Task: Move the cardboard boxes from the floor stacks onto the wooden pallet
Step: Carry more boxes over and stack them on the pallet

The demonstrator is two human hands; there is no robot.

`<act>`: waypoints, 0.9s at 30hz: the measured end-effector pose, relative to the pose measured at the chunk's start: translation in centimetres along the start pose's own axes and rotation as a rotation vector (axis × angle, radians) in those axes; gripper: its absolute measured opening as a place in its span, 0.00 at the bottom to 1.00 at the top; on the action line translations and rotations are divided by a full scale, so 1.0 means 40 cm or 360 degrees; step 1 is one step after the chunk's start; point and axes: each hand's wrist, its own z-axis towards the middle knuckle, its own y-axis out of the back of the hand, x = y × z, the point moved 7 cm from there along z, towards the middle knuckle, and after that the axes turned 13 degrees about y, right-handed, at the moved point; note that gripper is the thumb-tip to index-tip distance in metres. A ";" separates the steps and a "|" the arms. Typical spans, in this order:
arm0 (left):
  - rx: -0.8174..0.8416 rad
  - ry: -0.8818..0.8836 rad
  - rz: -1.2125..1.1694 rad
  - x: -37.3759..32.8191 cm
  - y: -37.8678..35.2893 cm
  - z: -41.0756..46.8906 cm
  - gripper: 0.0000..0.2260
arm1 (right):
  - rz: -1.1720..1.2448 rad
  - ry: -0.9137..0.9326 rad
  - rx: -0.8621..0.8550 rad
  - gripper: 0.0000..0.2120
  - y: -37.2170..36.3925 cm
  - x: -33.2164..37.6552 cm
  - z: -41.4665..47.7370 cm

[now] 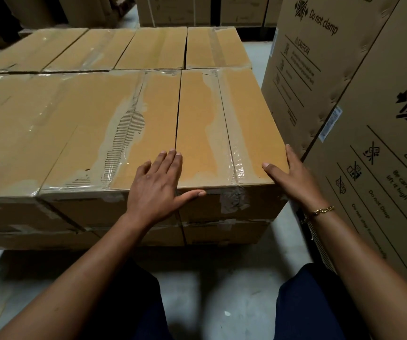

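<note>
Both hands are on the top-layer cardboard box point(244, 114) at the right-hand end of the near row, just right of centre frame. The left hand point(159, 182), at 6 o'clock of that box, lies flat with fingers straight across the seam it shares with the neighbouring box point(94, 133) at 9 o'clock, thumb stretched along the front edge. It grips nothing. The right hand point(293, 177) presses the box's near corner at 4 o'clock, thumb on top, fingers straight along the side, a gold bracelet point(320, 212) at the wrist. More boxes lie beneath it and a back row point(153, 47) at 12. Tall printed cartons point(374, 148) stand close at 3 o'clock. Grey floor point(222, 303) shows at 6.
</note>
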 end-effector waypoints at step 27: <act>-0.0062 -0.0056 0.0087 -0.010 0.000 -0.004 0.48 | -0.0150 0.0034 -0.0017 0.44 0.009 0.006 0.002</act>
